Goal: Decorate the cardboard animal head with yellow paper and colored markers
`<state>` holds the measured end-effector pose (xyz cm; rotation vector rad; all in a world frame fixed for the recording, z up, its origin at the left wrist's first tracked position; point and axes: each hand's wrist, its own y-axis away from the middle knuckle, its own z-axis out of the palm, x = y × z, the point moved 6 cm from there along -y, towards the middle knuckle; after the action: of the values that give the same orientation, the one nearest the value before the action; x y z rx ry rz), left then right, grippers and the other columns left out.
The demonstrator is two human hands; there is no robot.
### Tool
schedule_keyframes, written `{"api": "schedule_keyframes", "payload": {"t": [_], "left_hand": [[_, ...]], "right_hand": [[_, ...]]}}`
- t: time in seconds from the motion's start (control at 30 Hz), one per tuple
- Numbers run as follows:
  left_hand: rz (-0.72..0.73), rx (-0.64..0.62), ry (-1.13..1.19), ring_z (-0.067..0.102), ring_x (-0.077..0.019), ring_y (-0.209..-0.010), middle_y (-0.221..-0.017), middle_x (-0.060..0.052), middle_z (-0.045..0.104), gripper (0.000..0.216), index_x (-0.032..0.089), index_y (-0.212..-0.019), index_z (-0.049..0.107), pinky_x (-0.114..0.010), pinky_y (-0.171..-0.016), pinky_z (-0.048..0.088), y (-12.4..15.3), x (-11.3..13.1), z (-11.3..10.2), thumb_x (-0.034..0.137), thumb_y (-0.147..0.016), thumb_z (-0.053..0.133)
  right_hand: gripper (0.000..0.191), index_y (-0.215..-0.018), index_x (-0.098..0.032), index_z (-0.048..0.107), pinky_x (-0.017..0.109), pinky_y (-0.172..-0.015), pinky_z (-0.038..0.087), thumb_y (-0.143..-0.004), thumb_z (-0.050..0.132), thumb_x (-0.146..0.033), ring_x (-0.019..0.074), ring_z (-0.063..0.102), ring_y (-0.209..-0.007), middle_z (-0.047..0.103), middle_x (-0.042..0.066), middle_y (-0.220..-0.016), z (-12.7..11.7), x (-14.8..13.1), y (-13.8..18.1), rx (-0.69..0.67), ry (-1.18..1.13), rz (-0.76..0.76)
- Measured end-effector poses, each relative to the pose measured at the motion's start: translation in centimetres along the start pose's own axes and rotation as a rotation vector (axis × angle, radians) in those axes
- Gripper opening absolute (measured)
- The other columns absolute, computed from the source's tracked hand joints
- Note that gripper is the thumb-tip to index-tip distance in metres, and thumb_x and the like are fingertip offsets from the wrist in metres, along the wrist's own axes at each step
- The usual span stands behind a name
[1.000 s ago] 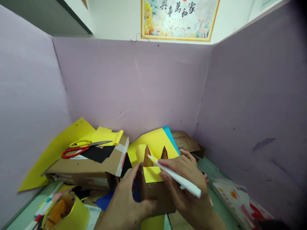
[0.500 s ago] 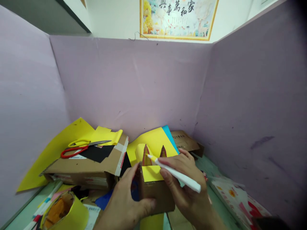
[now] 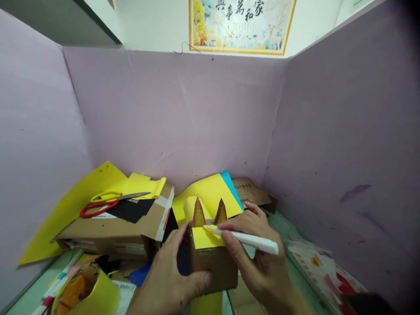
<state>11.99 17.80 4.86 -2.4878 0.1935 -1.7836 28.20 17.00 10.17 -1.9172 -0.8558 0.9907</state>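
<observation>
My left hand (image 3: 175,271) grips the left side of a small cardboard box (image 3: 216,267), thumb across its front. Yellow paper (image 3: 208,238) covers the box's top. From its far edge rise two pointed ears, a left ear (image 3: 198,214) and a right ear (image 3: 221,212), both brown-edged with yellowish middles. Pinched in my right hand (image 3: 259,258) is a white marker (image 3: 256,242) with a yellow tip. That tip is at the base of the left ear, near its right corner; whether it touches I cannot tell.
Red and yellow scissors (image 3: 114,203) lie on a larger cardboard box (image 3: 108,232) at left. A yellow-wrapped cardboard ring (image 3: 101,293) stands front left. Yellow sheets (image 3: 213,192) lean at the back. Plastic-wrapped packets (image 3: 324,271) lie at right.
The marker's tip has moved down from the middle of the left ear to its base, and the marker lies flatter. My left hand keeps its hold on the box.
</observation>
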Motion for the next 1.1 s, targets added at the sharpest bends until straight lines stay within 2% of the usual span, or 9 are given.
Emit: {"api": "schedule_keyframes", "payload": {"t": [0.17,0.27,0.47,0.67,0.87,1.1], "left_hand": [[0.032,-0.094,0.012,0.051,-0.0326,-0.118,-0.129,-0.010,0.057,0.080,0.018,-0.133,0.043,-0.043,-0.101,0.038,-0.09,0.35,0.48,0.035,-0.060,0.070],[0.003,-0.083,0.021,0.053,-0.0318,-0.116,-0.129,-0.010,0.057,0.078,0.018,-0.132,0.043,-0.043,-0.099,0.040,-0.05,0.36,0.45,0.031,-0.060,0.069],[-0.027,-0.048,0.015,0.057,-0.0323,-0.111,-0.130,-0.010,0.057,0.078,0.018,-0.130,0.045,-0.041,-0.097,0.042,0.12,0.47,0.41,0.034,-0.058,0.072],[0.019,-0.077,0.034,0.054,-0.0317,-0.114,-0.127,-0.009,0.059,0.075,0.020,-0.130,0.046,-0.043,-0.099,0.040,0.09,0.80,0.56,0.031,-0.060,0.071],[0.009,-0.028,-0.024,0.057,-0.0293,-0.108,-0.124,-0.008,0.060,0.071,0.020,-0.126,0.049,-0.037,-0.094,0.044,0.12,0.87,0.31,0.029,-0.059,0.070],[0.023,-0.088,0.013,0.058,-0.0291,-0.108,-0.127,-0.006,0.059,0.072,0.023,-0.127,0.046,-0.040,-0.095,0.043,0.06,0.77,0.53,0.026,-0.060,0.070]], "right_hand": [[0.017,-0.096,-0.024,0.058,0.044,-0.096,0.030,-0.084,0.055,-0.013,0.0153,0.065,-0.075,0.070,-0.002,-0.083,-0.01,-0.09,-0.08,0.040,0.048,-0.018],[0.018,-0.097,-0.024,0.058,0.044,-0.096,0.030,-0.084,0.055,-0.012,0.0159,0.065,-0.077,0.071,-0.001,-0.084,-0.03,-0.15,-0.14,0.039,0.059,-0.017],[0.014,-0.089,-0.025,0.058,0.044,-0.098,0.028,-0.082,0.055,-0.013,0.0145,0.064,-0.073,0.070,-0.004,-0.079,-0.21,0.00,-0.06,0.004,0.007,0.005],[0.021,-0.100,-0.023,0.056,0.044,-0.095,0.032,-0.083,0.055,-0.011,0.0159,0.065,-0.079,0.071,0.000,-0.087,0.16,-0.40,0.03,0.040,0.057,-0.048],[0.016,-0.093,-0.024,0.058,0.045,-0.096,0.029,-0.083,0.056,-0.012,0.0157,0.064,-0.077,0.070,-0.002,-0.082,0.42,-0.80,0.05,-0.032,0.015,-0.035],[0.020,-0.098,-0.024,0.056,0.043,-0.093,0.032,-0.083,0.054,-0.011,0.0166,0.065,-0.077,0.071,0.000,-0.086,0.11,-0.66,0.02,0.034,0.050,-0.044]]}}
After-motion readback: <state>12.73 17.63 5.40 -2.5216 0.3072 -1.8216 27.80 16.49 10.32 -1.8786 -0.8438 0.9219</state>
